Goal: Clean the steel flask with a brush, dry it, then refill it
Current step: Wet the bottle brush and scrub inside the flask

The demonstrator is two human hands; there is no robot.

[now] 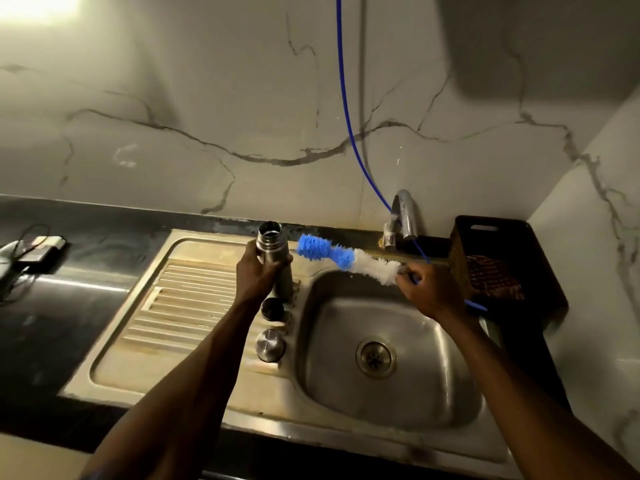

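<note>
Left hand [255, 271]: grasps the steel flask [273, 252] around its upper body, fingers wrapped.
Flask position: frame centre, upright over the drainboard [180, 299], mouth uncapped.
Right hand [427, 289]: clenched on the handle of the bottle brush [341, 258].
Brush position: above the basin [381, 358]; blue tip just right of the flask neck, apart from it.
Caps: two steel lids [271, 344] stand on the drainboard, below the flask.
Tap [401, 216]: upper right of the basin.

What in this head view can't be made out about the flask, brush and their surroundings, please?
- Flask inside: dark past the open mouth; contents unknown.
- Brush handle: mostly hidden by the right hand.
- Flask's lower body: covered by the left hand.
- Basket contents: too dim to identify.
</note>
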